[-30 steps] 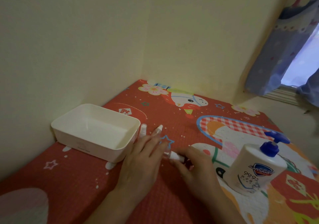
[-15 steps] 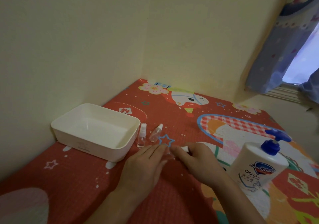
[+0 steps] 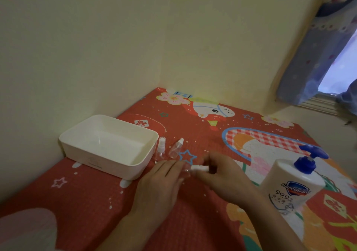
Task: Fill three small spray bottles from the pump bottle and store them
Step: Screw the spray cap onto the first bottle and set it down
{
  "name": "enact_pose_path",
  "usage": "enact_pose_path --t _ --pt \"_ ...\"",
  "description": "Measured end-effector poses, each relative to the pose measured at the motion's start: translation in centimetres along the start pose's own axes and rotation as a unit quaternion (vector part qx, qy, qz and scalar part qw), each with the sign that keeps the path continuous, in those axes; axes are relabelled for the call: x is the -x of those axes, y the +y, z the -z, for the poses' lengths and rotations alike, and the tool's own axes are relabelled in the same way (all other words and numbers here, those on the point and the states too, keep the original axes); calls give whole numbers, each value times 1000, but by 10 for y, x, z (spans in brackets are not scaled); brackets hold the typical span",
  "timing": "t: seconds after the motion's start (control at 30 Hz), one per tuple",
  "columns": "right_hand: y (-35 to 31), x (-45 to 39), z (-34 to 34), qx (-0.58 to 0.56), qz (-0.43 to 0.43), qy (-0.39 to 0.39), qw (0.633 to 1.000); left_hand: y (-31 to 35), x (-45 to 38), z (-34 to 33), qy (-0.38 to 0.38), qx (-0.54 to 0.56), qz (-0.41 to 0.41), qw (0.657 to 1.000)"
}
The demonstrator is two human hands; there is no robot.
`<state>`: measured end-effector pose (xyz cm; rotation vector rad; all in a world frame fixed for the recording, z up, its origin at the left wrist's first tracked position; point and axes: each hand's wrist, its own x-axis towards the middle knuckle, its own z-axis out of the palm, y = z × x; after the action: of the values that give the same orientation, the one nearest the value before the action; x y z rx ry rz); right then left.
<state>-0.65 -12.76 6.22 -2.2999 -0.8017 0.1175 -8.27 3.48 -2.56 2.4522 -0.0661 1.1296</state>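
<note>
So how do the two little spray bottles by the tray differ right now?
The bottle nearer the tray stands upright; the other bottle is tilted or lying, its cap pointing away from the person. The upright one sits right beside the tray wall; the tilted one sits further right, next to a blue star print. Both are small, clear, white-capped and untouched by either hand.

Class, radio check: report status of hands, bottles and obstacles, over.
Left hand and right hand both on one small spray bottle. Two other spray bottles beside white box, untouched. Pump bottle upright. Nothing in the way.
</note>
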Motion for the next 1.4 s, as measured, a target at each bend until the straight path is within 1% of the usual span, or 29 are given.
enact_pose_path --t 0.07,0.1,0.17,0.23,0.3,0.33,0.43,0.5,0.63,0.77,0.93,1.0,1.07,1.2,1.4 --pt "1 0 1 -107 15 -86 990 -3 0 0 -1 -5 10 1000" --pt "1 1 0 -134 10 -96 986 -4 0 0 -5 -8 14 1000" --pt "-4 1 -4 -119 -20 -51 991 -5 1 -1 -16 -10 20 1000" --pt "-9 -4 -5 -61 -76 -4 995 -5 1 -1 -15 -10 17 1000" --pt "-12 -6 -4 -28 -94 -8 995 -4 1 0 -6 -7 17 1000" --pt "-11 -6 -3 -13 -73 -9 997 -3 0 0 -3 -5 18 1000" --pt "-3 -3 4 13 33 4 999 -3 0 2 0 -8 30 1000" --pt "3 -2 11 -5 58 19 998 -3 -2 4 7 -16 50 999" --pt "9 2 22 -54 38 36 997 -2 -4 9 25 4 80 996" --pt "16 5 24 -107 9 81 991 -4 -3 9 15 7 126 992" --pt "26 -5 -12 -43 -45 151 987 2 -5 11 48 55 180 981" --pt "30 -9 -30 -5 -48 166 985 4 -6 12 57 66 191 978" --pt "30 -13 -43 40 -34 163 985 4 -6 12 63 66 201 975" --pt "29 -23 -62 137 26 137 981 2 -6 16 75 65 227 969" --pt "31 -32 -74 169 10 127 977 4 -6 17 78 77 224 968"
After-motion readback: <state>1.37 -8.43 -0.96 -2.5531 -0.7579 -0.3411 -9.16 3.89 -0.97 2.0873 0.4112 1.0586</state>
